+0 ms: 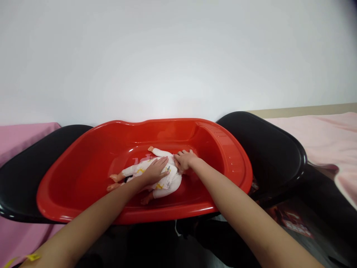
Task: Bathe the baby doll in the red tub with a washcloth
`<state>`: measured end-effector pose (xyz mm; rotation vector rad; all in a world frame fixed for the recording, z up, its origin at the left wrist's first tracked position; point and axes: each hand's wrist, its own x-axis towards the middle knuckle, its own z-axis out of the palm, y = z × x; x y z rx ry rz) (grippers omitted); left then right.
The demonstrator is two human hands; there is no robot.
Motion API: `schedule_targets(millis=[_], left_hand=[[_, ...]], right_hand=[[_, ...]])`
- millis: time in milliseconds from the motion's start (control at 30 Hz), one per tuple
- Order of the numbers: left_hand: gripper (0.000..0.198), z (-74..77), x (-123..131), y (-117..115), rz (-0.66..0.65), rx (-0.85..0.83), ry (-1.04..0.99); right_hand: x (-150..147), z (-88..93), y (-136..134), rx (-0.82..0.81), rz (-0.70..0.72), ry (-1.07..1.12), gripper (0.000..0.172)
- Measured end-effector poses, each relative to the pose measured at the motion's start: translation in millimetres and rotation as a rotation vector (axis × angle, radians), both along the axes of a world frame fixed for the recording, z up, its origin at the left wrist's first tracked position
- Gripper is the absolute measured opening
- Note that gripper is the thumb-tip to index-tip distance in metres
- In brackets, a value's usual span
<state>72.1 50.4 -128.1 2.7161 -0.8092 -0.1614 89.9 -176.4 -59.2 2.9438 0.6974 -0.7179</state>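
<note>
A baby doll in white printed clothes lies on the floor of a red baby bathtub, its feet toward the left and its head toward the right. My left hand rests flat on the doll's torso, fingers stretched out. Over the doll's head and neck lies my right hand, with its fingers apart and slightly bent; it hides most of the head. The doll's arms stretch out to both sides, and its bare feet show at the left.
The tub straddles two black chairs: a left chair and a right chair. Pink cloth shows at the far left, and a pale pink blanket at the right. A white wall stands behind.
</note>
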Motion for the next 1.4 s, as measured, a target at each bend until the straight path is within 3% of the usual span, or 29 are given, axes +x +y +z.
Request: schedule_targets(millis=[133, 233, 433, 667, 767, 833, 933, 1033, 1133, 1300, 1400], left_hand=[[0.077, -20.3, 4.3, 6.2, -0.003, -0.029, -0.041], [0.077, -25.5, 10.5, 11.3, 0.013, 0.029, -0.065], [0.056, -13.5, 19.3, 26.9, 0.198, 0.035, -0.108], [0.043, 5.0, 19.6, 47.0, 0.532, 0.099, -0.133], [0.04, 6.9, 19.6, 46.3, 0.594, 0.02, -0.133], [0.041, 6.6, 20.2, 38.1, 0.552, -0.11, -0.132], [0.046, 9.0, 19.9, 17.7, 0.314, -0.252, -0.186], [0.048, 17.8, 15.9, -0.2, 0.109, -0.272, -0.27], [0.047, 26.1, 11.3, -6.2, 0.065, -0.271, -0.33], [0.049, 23.2, 8.6, -0.7, 0.107, -0.081, -0.372], [0.044, 17.3, 5.3, -3.5, 0.012, 0.066, -0.295]], right_hand=[[-2.0, 2.5, 0.3, 0.011, -0.008, 0.001, 0.103], [-3.0, 4.3, 0.4, 0.015, -0.012, 0.003, 0.103], [-2.1, 2.4, 0.1, 0.008, -0.014, 0.003, 0.104], [-3.1, 2.4, -0.1, 0.014, -0.019, 0.001, 0.107], [-1.6, 0.7, -0.5, 0.02, -0.016, 0.005, 0.104], [-0.2, -1.0, -0.9, 0.018, -0.01, 0.003, 0.102], [1.3, -2.0, -1.2, 0.012, -0.007, 0.001, 0.105], [1.4, -0.7, -0.8, 0.014, -0.011, 0.007, 0.109], [0.5, 1.7, 0.0, 0.012, -0.02, 0.014, 0.114], [-2.7, 4.7, 0.5, -0.018, -0.005, -0.009, 0.107], [-5.3, 7.0, 0.6, -0.014, 0.003, -0.011, 0.106]])
